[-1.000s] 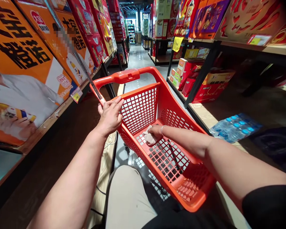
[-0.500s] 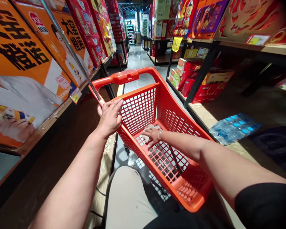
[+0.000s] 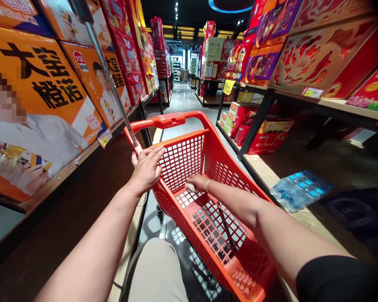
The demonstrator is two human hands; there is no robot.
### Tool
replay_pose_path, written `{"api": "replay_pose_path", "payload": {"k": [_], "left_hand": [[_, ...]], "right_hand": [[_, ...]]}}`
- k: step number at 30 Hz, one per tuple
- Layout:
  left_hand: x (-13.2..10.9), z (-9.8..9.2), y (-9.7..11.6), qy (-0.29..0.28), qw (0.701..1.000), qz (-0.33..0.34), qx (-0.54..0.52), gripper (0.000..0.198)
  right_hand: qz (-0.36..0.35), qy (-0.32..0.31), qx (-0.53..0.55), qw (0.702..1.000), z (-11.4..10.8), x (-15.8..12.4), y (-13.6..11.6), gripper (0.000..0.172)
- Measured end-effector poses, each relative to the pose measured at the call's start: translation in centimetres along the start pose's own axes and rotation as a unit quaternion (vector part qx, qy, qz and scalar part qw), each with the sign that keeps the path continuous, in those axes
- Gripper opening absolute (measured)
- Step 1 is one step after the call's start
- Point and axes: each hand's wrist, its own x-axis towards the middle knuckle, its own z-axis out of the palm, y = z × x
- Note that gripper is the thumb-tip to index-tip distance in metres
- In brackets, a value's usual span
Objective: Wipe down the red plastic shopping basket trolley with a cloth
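Observation:
A red-orange plastic shopping cart (image 3: 211, 147) with grid walls and a grid floor stands in front of my knee. My left hand (image 3: 146, 167) rests over the cart's left upper rim near the handle corner, its fingers bent over the edge and gripping it. Down inside the basket, my right hand (image 3: 199, 183) is closed around a bunched, pale beige cloth (image 3: 190, 188), low by the grid end panel. Much of the cloth is hidden under the fingers. A metal pole (image 3: 113, 90) rises from the handle's left corner, just beyond my left hand.
Orange boxes (image 3: 47, 92) line the left shelf, close to my left arm. On the right, a shelf (image 3: 258, 172) holds red gift boxes and a shrink-wrapped pack of water bottles (image 3: 300, 191). The tiled aisle (image 3: 180, 94) runs ahead between the racks.
My right hand has closed from spread fingers over the flat cloth to a grip that bunches it up. The left hand stays on the rim. My view has tilted upward.

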Motion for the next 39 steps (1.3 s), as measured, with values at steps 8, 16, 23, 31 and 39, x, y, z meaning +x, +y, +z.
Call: {"api": "replay_pose_path", "payload": {"k": [8,16,23,31,39], "left_hand": [[-0.1,0.0,0.1,0.006,1.0,0.002,-0.006,0.066],[-0.4,0.0,-0.1,0.011,1.0,0.004,-0.008,0.067],[-0.5,-0.1,-0.1,0.005,1.0,0.004,-0.016,0.068],[-0.6,-0.4,0.1,0.01,1.0,0.013,-0.025,0.07],[-1.3,-0.5,0.4,0.013,1.0,0.014,-0.023,0.069]], "right_hand": [[0.074,0.338,-0.004,0.938,-8.3,3.7,1.9,0.043],[0.069,0.054,-0.024,0.996,2.5,0.3,2.3,0.047],[0.091,-0.075,-0.006,0.993,5.4,-0.9,2.6,0.064],[0.078,-0.213,-0.004,0.974,4.4,-1.6,1.1,0.1],[0.091,-0.256,-0.022,0.962,3.7,-0.9,0.1,0.102]]}}
